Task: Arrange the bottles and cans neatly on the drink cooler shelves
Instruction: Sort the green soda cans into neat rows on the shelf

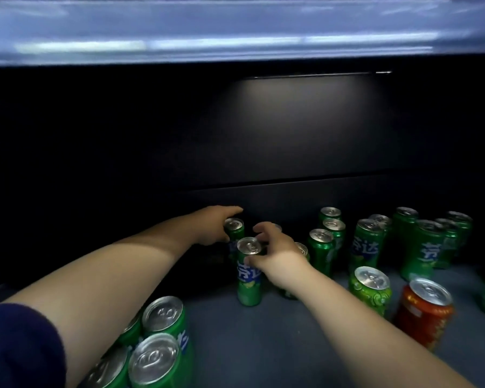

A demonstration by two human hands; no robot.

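Both my arms reach into a dark cooler shelf (pixel 291 340). My left hand (pixel 216 225) curls around a slim green can (pixel 233 228) at the back, fingers over its far side. My right hand (pixel 275 256) holds a second slim green can (pixel 249 275) standing just in front, thumb on its near side and fingers curved behind its top. Both cans stand upright, close together. Another can top (pixel 302 250) peeks out behind my right wrist.
Several upright green cans (pixel 367 245) crowd the back right. A squat green can (pixel 371 289) and a red can (pixel 424 312) stand nearer on the right. More green cans (pixel 157 348) cluster at the near left under my left arm. A lit shelf edge (pixel 235 37) runs overhead.
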